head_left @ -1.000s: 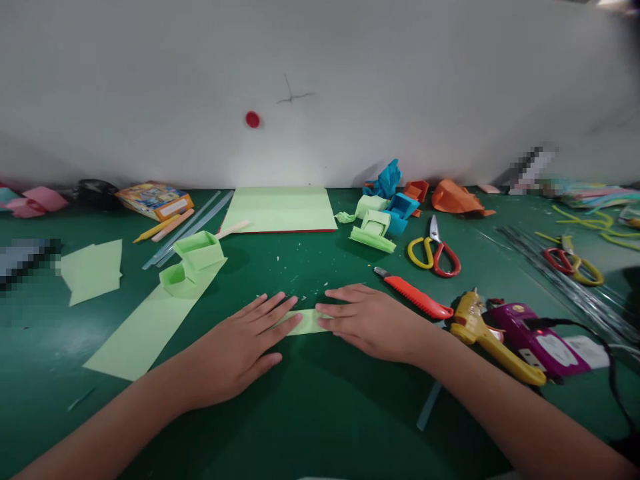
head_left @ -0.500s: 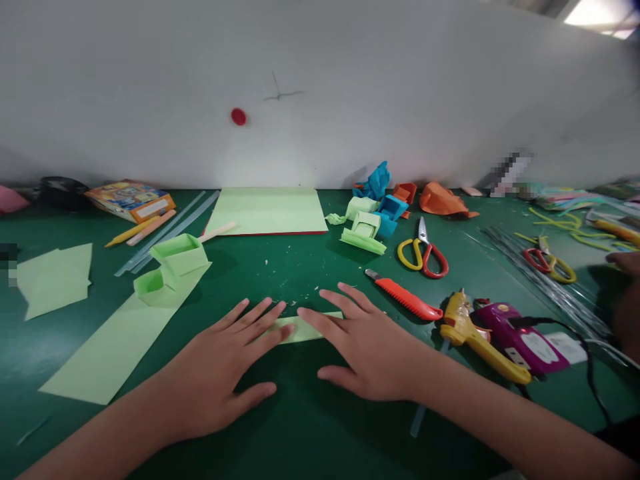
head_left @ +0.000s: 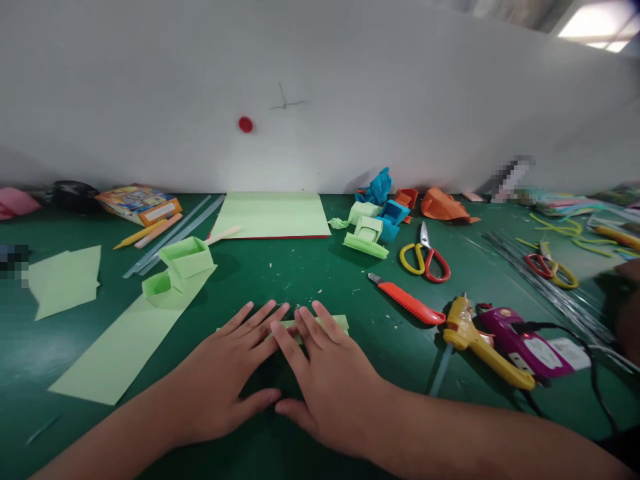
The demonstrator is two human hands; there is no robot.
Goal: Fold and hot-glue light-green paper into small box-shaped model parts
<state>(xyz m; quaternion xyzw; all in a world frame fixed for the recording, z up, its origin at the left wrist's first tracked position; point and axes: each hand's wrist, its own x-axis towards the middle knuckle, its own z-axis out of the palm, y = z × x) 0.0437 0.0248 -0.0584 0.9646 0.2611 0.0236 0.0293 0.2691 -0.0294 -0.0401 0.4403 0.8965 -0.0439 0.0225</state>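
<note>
My left hand (head_left: 227,377) lies palm down with its fingers spread, their tips over a narrow light green paper strip (head_left: 340,324) at the front middle. Beside it, my right hand (head_left: 333,380) presses on the same strip, fingers apart, its index fingertip meeting the left fingers. Both hands cover most of the strip; its right end shows. To the left, folded green paper boxes (head_left: 185,259) rest on a long green paper strip (head_left: 125,340).
An orange cutter (head_left: 410,302), scissors (head_left: 425,257) and a yellow glue gun (head_left: 485,347) lie at the right. Green paper sheets (head_left: 273,215) are at the back, near folded blue paper (head_left: 393,215). Another person's hand (head_left: 630,270) shows at the right edge.
My right hand has moved left along the strip, up against my left hand. My left hand has hardly moved. The view has shifted slightly.
</note>
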